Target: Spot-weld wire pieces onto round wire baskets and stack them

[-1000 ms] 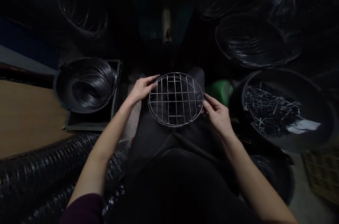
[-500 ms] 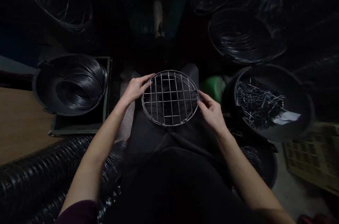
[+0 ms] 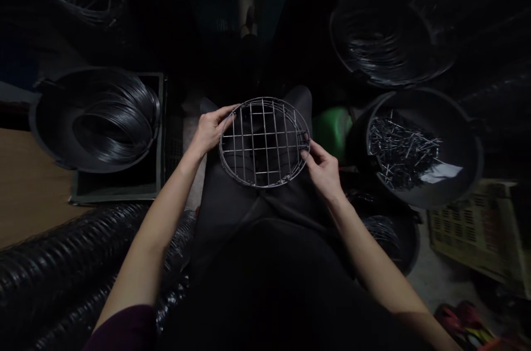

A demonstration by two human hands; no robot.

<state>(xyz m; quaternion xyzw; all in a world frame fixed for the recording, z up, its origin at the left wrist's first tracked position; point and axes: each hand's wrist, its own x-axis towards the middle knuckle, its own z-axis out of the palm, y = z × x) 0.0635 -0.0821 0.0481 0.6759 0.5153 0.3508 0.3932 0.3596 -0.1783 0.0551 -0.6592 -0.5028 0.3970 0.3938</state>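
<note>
Round wire grid (image 3: 265,149) over dark-trousered lap (image 3: 222,196), dim room

Our left hand (image 3: 209,128) and right hand (image 3: 326,172) grip its opposite edges. Leftward, a black tub (image 3: 53,138) with coiled wire (image 3: 118,127); rightward, a second tub (image 3: 458,143) with short wire pieces (image 3: 402,149) and a white scrap (image 3: 442,172). Beyond, a yellowish crate (image 3: 467,226) on grey floor (image 3: 437,280).

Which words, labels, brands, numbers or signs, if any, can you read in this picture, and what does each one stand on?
No text can be read.
Yellow slotted crate: faint reddish marks on its side, too blurred to read.
Dark panel at the top: faint pale marks, too dim and blurred to read.
White scrap in the black tub: no lettering can be made out.
Round wire rack: no lettering visible.
</note>
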